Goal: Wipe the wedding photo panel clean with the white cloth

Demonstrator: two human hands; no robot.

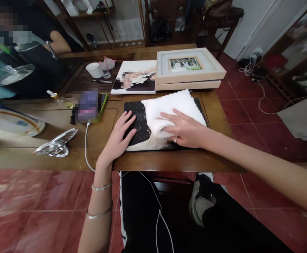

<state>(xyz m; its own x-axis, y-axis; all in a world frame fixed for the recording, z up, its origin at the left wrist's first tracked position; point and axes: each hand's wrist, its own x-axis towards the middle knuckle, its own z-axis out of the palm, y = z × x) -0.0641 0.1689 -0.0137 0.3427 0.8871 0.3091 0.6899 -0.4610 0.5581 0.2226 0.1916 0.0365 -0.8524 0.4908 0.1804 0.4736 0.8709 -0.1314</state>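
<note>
A dark photo panel (pixel 137 121) lies flat at the table's front edge, with a pale dress-like shape printed along its lower part. Across its right side is spread a fluffy white cloth (pixel 173 105), hiding much of the picture. My right hand (pixel 185 130) presses on the cloth, its fingers partly wrapped in a fold. On the panel's left edge rests my left hand (pixel 122 135), fingers stretched out and holding nothing. Just behind the panel lie a photo print (pixel 135 79) and stacked wooden picture frames (pixel 189 68).
Left on the table (pixel 143 162) are a silver hair claw (pixel 57 142), a phone (pixel 87 105) with a white cable (pixel 86 147), a dropper bottle (pixel 61 100) and a blue-and-white package (pixel 13 121). A white cup (pixel 94 70) stands farther back. Another person's arm (pixel 60 42) is at upper left.
</note>
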